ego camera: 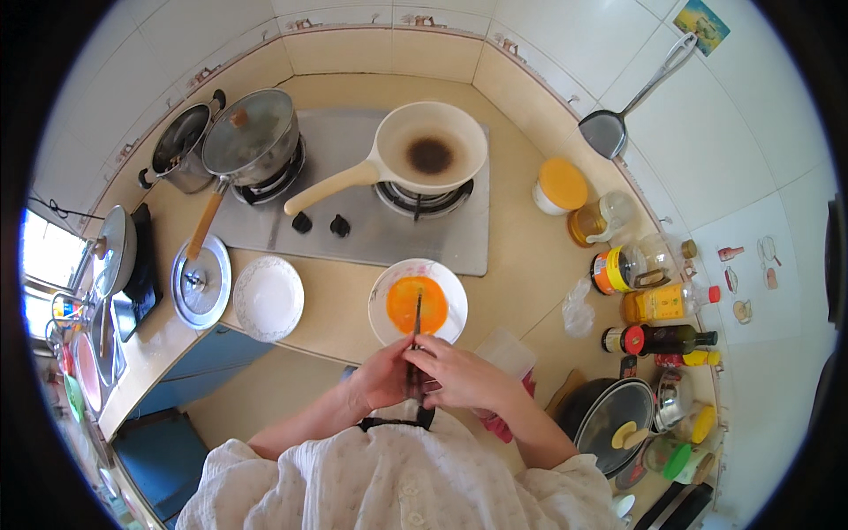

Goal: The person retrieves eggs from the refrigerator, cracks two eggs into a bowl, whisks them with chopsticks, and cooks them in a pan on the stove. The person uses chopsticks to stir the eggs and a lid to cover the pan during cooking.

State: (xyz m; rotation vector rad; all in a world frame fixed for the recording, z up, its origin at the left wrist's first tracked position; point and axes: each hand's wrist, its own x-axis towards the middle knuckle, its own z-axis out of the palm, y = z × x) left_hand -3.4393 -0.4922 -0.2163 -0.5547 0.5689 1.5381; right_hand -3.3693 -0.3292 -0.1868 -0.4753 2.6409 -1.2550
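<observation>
A white bowl [456, 301] of beaten egg [401, 306] stands at the counter's front edge. Dark chopsticks [418, 318] dip their tips into the egg. Both hands meet around the chopsticks just in front of the bowl. My left hand [384, 376] touches them from the left, fingers partly hidden. My right hand [457, 371] is curled on them from the right, its lower fingers slightly blurred. Beyond the bowl, a cream frying pan [391, 149] with a dark brown patch in its middle sits on the right burner, its handle pointing left.
A lidded saucepan [248, 132] stands on the left burner, a two-handled pot [179, 149] beside it. A metal lid [212, 308] and a white plate [268, 298] lie left of the bowl. Oil and sauce bottles [652, 303] line the right wall, a lidded black pot [613, 417] nearer.
</observation>
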